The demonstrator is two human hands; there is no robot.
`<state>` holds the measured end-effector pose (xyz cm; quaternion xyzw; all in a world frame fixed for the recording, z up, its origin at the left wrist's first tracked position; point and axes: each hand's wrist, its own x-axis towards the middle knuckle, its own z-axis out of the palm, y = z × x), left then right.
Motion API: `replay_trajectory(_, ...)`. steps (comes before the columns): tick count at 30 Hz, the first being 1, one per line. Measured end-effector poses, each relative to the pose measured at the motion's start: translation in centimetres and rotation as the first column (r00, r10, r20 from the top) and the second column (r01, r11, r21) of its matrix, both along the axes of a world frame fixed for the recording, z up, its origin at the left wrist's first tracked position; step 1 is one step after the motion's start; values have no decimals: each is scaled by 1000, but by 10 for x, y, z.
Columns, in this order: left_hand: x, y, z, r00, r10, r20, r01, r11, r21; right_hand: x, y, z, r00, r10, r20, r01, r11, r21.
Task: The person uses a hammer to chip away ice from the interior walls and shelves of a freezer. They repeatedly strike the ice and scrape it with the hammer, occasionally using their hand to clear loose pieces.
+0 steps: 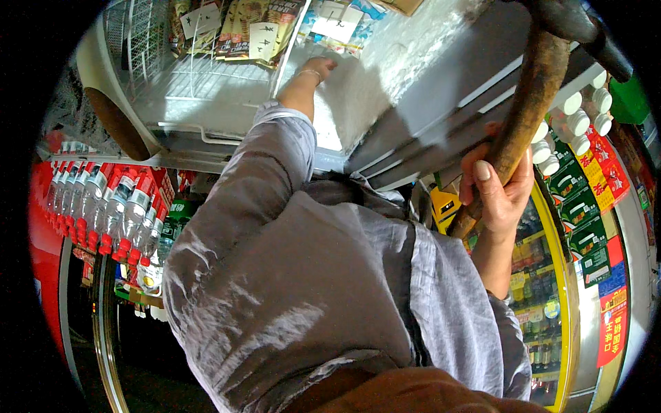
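Note:
My left hand point(319, 69), with a thin bracelet at its wrist, reaches into a frosted chest freezer point(423, 46). It is near packets point(338, 23) with a handwritten paper tag on them. Its fingers are small and partly hidden, so I cannot tell whether it holds anything. Yellow-brown food packets point(258, 26) lie in the wire-basket part to its left, also under handwritten tags. My right hand point(498, 186) is closed around a thick, curved wooden stick point(534, 88). The stick slants up to a black piece point(565, 20) at the top right.
Clear bottles with red caps point(121, 217) stand in rows at the left. White-capped bottles point(576, 121) and green boxes point(581, 211) are at the right. A yellow-framed drinks cooler point(555, 258) is at the lower right. The freezer rim point(191, 162) runs in front of my body.

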<state>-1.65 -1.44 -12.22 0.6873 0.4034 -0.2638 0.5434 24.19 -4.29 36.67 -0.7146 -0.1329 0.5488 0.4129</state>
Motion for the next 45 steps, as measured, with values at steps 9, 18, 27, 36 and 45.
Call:
replay_trajectory(9, 28, -14, 45, 946, -203, -254, 225, 972, 64, 1, -1, -3, 1000, 16, -27, -15, 1000, 26)
replay_trajectory(18, 29, -41, 2, 952, -246, -184, 262, 963, 65, 0, -2, -1, 1000, -17, -1, 17, 1000, -10)
replay_trajectory(27, 36, -41, -9, 972, -104, -213, 112, 993, 29, -1, -1, -1, 999, 14, 29, -14, 1000, -17)
replay_trajectory(36, 47, -10, 45, 925, -318, -208, 320, 947, -26, -3, 1, 0, 999, -18, 31, 19, 1000, -4)
replay_trajectory(45, 40, -38, -4, 939, -244, -243, 269, 960, 74, -4, 1, 0, 999, -9, 44, 10, 1000, -14)
